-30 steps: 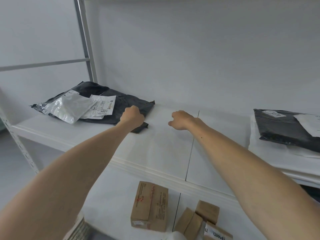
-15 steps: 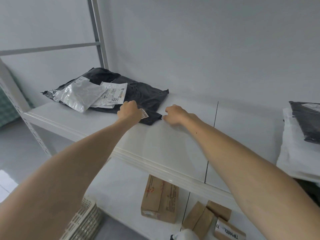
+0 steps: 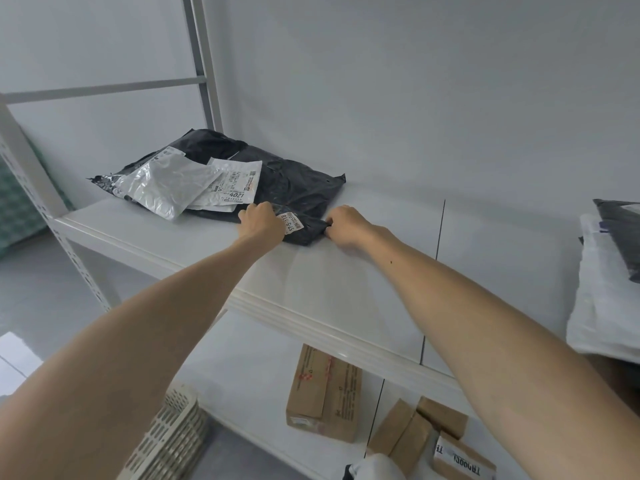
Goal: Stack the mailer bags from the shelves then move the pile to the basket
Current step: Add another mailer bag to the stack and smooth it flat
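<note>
Head view, the only one: both arms are stretched out over the white shelf [image 3: 311,282], seen from above and behind. A small black bag [image 3: 306,232] w/ a white label reading approx. "57-5 518" is laid on the shelf's left part, in front of the other bags there. The left hand [image 3: 261,223] is curled on that bag's left edge, just beside the label; its fingertips are hidden under the knuckles. The right hand [image 3: 346,225] is clamped on the bag's right corner, the plastic pinched betw. thumb and fingers. The hands are thus held apart, one at each end of the same bag. Behind it a big black bag [image 3: 294,183] is spread flat twd. the back wall. On its left half a crumpled silver bag [image 3: 166,192] is laid, partly overlapping a white packet [image 3: 239,183] w/ a printed label marked "4021". At the far right edge another pile is seen: a dark bag [image 3: 620,233] rested on a white bag [image 3: 606,306], well apart from the hands. Below, on the lower shelf [image 3: 249,372], a brown box [image 3: 323,393] is stood upright, w/ smaller boxes [image 3: 415,431] near it to the right. A white slotted basket [image 3: 173,441] is seen at bottom left, low beside the rack and partly covered by the left forearm. A grey rack post [image 3: 204,64] is seen behind the bags.
</note>
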